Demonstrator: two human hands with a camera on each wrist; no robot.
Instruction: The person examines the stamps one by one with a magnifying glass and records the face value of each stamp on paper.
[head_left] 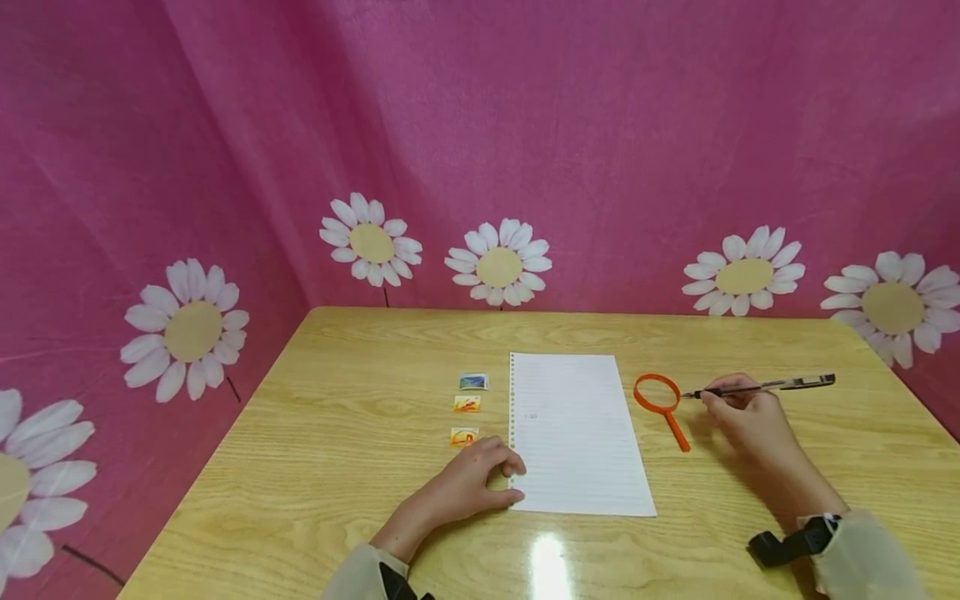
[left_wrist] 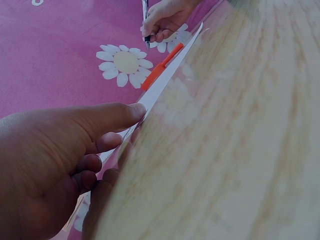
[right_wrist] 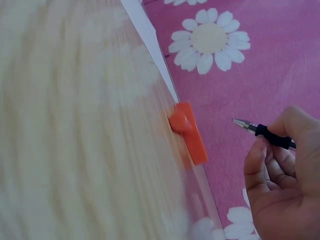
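A lined sheet of paper (head_left: 573,433) with punched holes down its left edge lies on the table, a short handwritten mark near its upper left. My left hand (head_left: 477,479) rests at the sheet's lower left edge, its thumb (left_wrist: 120,116) and fingertips touching the paper. Between the thumb and fingers of my right hand (head_left: 757,421) is a black pen (right_wrist: 272,136), tip bared and pointing left, held above the table. Just left of that hand lies an orange magnifying glass (head_left: 677,432), its handle towards me. Three small stamps (head_left: 467,404) stand in a column left of the sheet.
The wooden table (head_left: 322,433) reaches back to a pink cloth (head_left: 600,150) printed with white daisies, which also hangs along the left side. Light glares off the table near its front. A dark strap with a camera (head_left: 795,542) sits on the right wrist.
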